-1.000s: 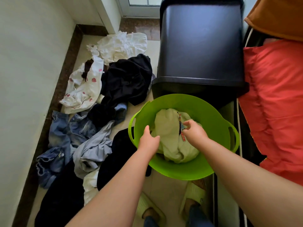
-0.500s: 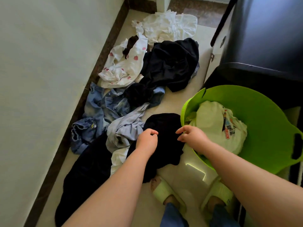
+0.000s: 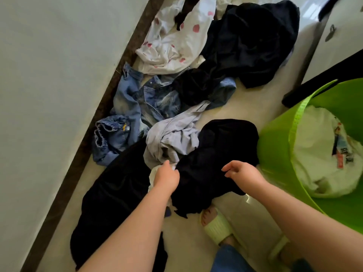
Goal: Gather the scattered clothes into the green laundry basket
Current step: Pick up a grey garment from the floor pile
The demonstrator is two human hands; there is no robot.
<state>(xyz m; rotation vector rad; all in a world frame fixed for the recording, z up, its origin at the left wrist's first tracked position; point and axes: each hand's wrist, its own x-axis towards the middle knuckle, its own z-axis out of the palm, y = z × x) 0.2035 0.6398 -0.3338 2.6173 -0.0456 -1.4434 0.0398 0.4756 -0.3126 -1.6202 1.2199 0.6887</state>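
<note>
The green laundry basket (image 3: pixel 275 154) stands at the right with a cream printed garment (image 3: pixel 314 154) inside. Clothes lie scattered on the floor: a black garment (image 3: pixel 216 146) next to the basket, a pale grey shirt (image 3: pixel 172 138), blue jeans (image 3: pixel 137 101), a white cloth with pink hearts (image 3: pixel 172 42), a big black piece (image 3: pixel 251 40) and a long dark garment (image 3: pixel 110 203). My left hand (image 3: pixel 167 177) has its fingers curled down where the grey shirt, a white scrap and the black garment meet. My right hand (image 3: pixel 241 172) hovers over the black garment with fingers apart, holding nothing.
A pale wall (image 3: pixel 49 95) with a dark skirting strip (image 3: pixel 102 107) borders the pile on the left. A dark piece of furniture (image 3: pixel 318 75) stands behind the basket. My foot in a pale slipper (image 3: pixel 216 226) is on the tiled floor beside the black garment.
Both hands left the basket and moved left and down over the floor pile. The view swung left, so the basket now sits at the right edge. The cream garment stays in the basket.
</note>
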